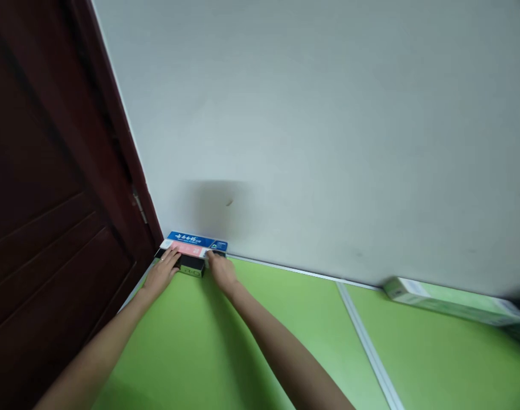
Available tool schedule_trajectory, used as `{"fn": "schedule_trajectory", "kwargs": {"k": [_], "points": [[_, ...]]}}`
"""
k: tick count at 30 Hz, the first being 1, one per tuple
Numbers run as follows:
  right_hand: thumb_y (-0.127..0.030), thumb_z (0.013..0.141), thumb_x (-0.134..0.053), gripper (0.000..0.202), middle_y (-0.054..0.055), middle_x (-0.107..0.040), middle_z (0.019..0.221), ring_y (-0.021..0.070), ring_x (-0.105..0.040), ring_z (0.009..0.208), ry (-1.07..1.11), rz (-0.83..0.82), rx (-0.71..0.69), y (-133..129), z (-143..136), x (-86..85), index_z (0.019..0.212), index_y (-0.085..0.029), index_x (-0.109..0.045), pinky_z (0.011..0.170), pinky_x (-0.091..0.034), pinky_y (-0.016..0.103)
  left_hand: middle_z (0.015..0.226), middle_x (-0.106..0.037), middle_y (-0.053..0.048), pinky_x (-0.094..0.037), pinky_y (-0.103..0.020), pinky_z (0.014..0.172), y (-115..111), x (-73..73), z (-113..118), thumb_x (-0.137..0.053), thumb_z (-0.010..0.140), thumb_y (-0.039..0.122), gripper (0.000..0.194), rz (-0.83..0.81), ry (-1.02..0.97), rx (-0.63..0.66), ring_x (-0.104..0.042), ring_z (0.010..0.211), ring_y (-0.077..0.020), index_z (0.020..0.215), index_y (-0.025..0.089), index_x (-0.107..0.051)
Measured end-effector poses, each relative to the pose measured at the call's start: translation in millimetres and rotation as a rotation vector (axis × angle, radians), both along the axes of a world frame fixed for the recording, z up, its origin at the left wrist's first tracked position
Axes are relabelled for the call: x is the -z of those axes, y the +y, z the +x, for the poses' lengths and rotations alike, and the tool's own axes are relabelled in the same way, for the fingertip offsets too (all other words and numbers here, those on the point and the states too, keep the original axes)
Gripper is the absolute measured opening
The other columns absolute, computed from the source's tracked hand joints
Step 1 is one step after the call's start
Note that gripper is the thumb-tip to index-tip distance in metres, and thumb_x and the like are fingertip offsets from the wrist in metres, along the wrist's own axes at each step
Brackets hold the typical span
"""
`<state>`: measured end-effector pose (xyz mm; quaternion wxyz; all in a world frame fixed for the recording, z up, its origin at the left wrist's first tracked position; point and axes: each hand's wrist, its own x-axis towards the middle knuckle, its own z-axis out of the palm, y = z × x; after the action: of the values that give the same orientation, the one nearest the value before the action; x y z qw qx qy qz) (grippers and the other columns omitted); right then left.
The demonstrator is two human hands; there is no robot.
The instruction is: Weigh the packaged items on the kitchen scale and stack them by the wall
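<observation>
Against the wall, at the far left corner of the green surface, lies a blue box point(195, 240) with white lettering. A pink and white box point(187, 248) sits in front of it, over dark boxes. The nearest black box point(192, 265) has a pale printed side. My left hand point(162, 272) rests on the left part of the pink box and the black box, its fingers spread. At the pink box's right end is my right hand point(220, 270), its fingertips touching the white end; part of its fingers is hidden.
A dark red door point(50, 188) and its frame stand at the left. The pale wall point(319, 142) rises behind the green surface point(285, 296). A white strip point(368, 344) crosses the surface. A long green and white box point(456, 300) lies along the wall at the right.
</observation>
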<state>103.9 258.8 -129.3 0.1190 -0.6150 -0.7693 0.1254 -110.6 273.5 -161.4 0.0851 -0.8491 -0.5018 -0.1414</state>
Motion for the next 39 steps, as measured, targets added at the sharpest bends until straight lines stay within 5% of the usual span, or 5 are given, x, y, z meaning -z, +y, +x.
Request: {"fn": "schedule_trajectory", "kwargs": {"k": [10, 19, 23, 29, 39], "points": [[-0.021, 0.081, -0.054, 0.037, 0.005, -0.064, 0.118, 0.0198, -0.063, 0.101, 0.124, -0.124, -0.056, -137.6, 124.1, -35.0, 0.117, -0.021, -0.059, 0.082, -0.052, 0.028, 0.136, -0.042, -0.019, -0.048, -0.059, 0.085, -16.6, -7.5, 26.8, -0.036, 0.082, 0.029, 0.042, 0.134, -0.095, 0.045, -0.042, 0.123, -0.0405, 0.119, 0.013, -0.046], [-0.01, 0.082, -0.045, 0.032, 0.008, -0.071, 0.104, 0.019, -0.066, 0.093, 0.15, -0.076, 0.301, -283.4, 320.3, -5.1, 0.104, -0.016, -0.066, 0.083, -0.051, 0.029, 0.126, -0.058, -0.002, -0.043, -0.049, 0.103, -154.9, -1.4, 284.8, -0.04, 0.086, 0.015, 0.035, -0.212, -0.112, 0.645, -0.049, 0.121, -0.022, 0.113, 0.026, -0.059], [-0.011, 0.081, -0.047, 0.037, 0.01, -0.066, 0.114, 0.021, -0.059, 0.107, 0.08, 0.006, 0.421, -285.5, 382.7, 2.2, 0.114, -0.015, -0.061, 0.094, -0.045, 0.033, 0.132, -0.053, -0.003, -0.039, -0.048, 0.105, -182.4, -11.5, 402.9, -0.045, 0.084, 0.014, 0.038, -0.337, -0.103, 0.723, -0.045, 0.126, -0.0229, 0.118, 0.024, -0.056], [0.001, 0.078, -0.037, 0.057, 0.022, -0.037, 0.142, 0.0269, -0.033, 0.132, -0.043, 0.186, 0.569, -232.0, 464.9, 15.6, 0.135, -0.001, -0.036, 0.105, -0.032, 0.041, 0.143, -0.037, -0.019, -0.038, -0.046, 0.103, -147.2, -27.9, 527.3, -0.048, 0.08, 0.01, 0.052, -0.257, -0.118, 0.483, -0.035, 0.131, -0.0301, 0.131, 0.009, -0.039], [0.001, 0.085, -0.029, 0.041, 0.022, -0.038, 0.14, 0.0282, -0.027, 0.133, -0.099, 0.313, 0.567, -215.6, 483.4, 28.8, 0.121, -0.003, -0.049, 0.104, -0.029, 0.041, 0.116, -0.05, -0.02, -0.042, -0.046, 0.089, -135.6, -29.0, 575.9, -0.056, 0.074, 0.007, 0.035, -0.204, -0.032, 0.345, -0.044, 0.115, -0.0337, 0.109, 0.01, -0.052]]}}
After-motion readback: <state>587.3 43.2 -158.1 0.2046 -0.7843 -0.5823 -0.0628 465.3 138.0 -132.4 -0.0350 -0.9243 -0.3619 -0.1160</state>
